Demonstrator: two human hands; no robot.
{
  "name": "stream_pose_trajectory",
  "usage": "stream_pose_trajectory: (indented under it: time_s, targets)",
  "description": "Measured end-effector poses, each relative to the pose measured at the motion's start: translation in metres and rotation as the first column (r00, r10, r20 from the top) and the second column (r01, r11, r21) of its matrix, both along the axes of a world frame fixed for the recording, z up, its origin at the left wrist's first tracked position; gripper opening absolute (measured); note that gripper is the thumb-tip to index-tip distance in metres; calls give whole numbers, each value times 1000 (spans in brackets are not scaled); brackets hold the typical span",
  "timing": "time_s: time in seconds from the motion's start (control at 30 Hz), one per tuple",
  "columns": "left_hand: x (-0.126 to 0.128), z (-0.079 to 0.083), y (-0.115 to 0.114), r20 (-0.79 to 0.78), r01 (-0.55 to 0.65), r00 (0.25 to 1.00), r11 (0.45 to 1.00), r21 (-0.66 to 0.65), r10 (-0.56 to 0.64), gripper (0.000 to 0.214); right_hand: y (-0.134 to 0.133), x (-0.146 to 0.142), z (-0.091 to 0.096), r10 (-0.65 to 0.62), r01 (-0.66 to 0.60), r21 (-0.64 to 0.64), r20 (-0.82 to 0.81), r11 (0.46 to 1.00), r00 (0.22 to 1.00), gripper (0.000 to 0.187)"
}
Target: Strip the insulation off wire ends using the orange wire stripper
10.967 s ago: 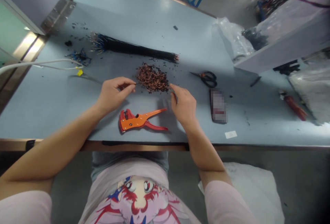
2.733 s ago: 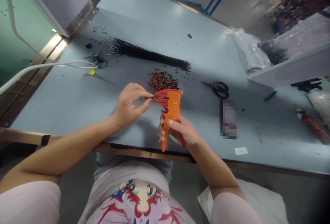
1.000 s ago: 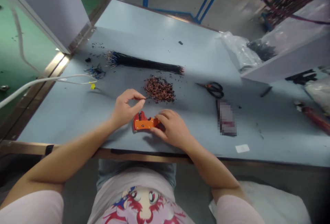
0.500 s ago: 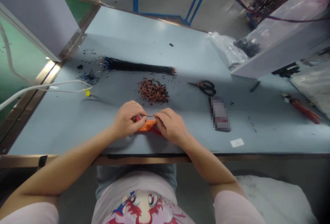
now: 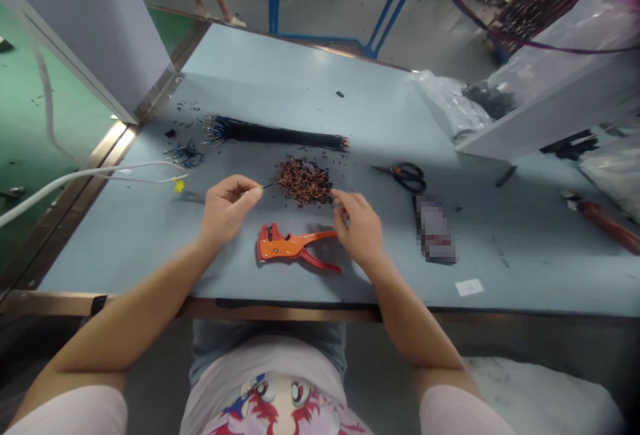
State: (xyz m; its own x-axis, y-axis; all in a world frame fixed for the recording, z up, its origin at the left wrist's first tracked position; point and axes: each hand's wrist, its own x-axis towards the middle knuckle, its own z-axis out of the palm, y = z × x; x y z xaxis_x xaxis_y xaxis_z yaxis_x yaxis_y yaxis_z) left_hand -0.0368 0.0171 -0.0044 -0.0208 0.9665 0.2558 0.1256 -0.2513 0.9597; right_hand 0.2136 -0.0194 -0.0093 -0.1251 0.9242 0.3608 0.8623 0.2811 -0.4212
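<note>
My left hand (image 5: 227, 205) pinches a short black wire piece (image 5: 267, 186) between thumb and fingers; its tip points right toward a heap of copper-brown wire pieces (image 5: 305, 181). My right hand (image 5: 359, 226) hovers at the heap's right edge with its fingers curled; what they hold, if anything, is blurred. An orange wire stripper (image 5: 293, 249) lies flat on the blue-grey table (image 5: 150, 241) between my hands, touched by neither.
A long bundle of black wires (image 5: 273, 134) lies behind the heap. Black scissors (image 5: 407, 175) and a small dark packet (image 5: 434, 231) sit to the right. A white cable (image 5: 90, 175) crosses the left side. A grey shelf (image 5: 545, 108) and plastic bags (image 5: 453, 105) occupy the right rear.
The stripper was set down and now lies free. My left hand moved up and left with the wire piece. My right hand moved to the heap's right edge.
</note>
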Motion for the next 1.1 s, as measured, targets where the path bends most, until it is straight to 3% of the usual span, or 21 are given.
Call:
stream_pose_trajectory:
  time_s: [0.1, 0.2, 0.27, 0.37, 0.43, 0.67, 0.73, 0.8, 0.87, 0.93, 1.0, 1.1]
  targets:
    - [6, -2, -3, -28, 11, 1000, 1000, -26, -12, 8, -4, -10, -3, 58, -56, -112, 22, 992, 998, 59]
    - [11, -5, -8, -73, 50, 996, 998, 27, -47, 6, -8, -17, -1, 167, -156, -194, 39, 969, 985, 55]
    - [12, -5, -9, -99, 50, 994, 997, 59, -44, 5, -11, -16, 3, 296, -277, -267, 34, 923, 955, 52]
    - [11, -6, -8, -119, 32, 993, 997, 65, -24, 7, -16, -13, 7, 437, -405, -372, 2, 835, 899, 75]
    - [11, -7, -7, -108, 19, 994, 999, 51, -13, 7, -18, -13, 7, 465, -416, -415, 18, 809, 885, 83]
    - [10, -8, -4, -17, -56, 998, 998, 39, 56, 8, -16, -18, 5, 362, -296, -385, 110, 874, 926, 37]
    - [9, -6, -2, 5, -117, 993, 992, 52, 117, 10, -11, -15, 7, 249, -230, -381, 1, 896, 969, 32]
    - [7, -4, -1, 20, -156, 988, 987, 42, 155, 10, -6, -9, 9, 122, -208, -412, -225, 887, 967, 30]
    - [6, -3, -2, 27, -145, 989, 989, 19, 144, 8, -1, -4, 10, 8, -304, -461, -541, 833, 841, 33]
    - [8, -2, -4, 27, -91, 995, 996, 15, 91, 8, 1, -3, 11, -123, -467, -469, -792, 750, 598, 38]
    - [11, -3, -8, 8, -10, 1000, 999, 41, 10, 8, 0, -7, 11, -252, -584, -454, -883, 673, 396, 41]
    - [19, -7, -15, -52, 132, 990, 987, 92, -127, 8, -6, -20, 11, -369, -686, -447, -889, 574, 270, 42]
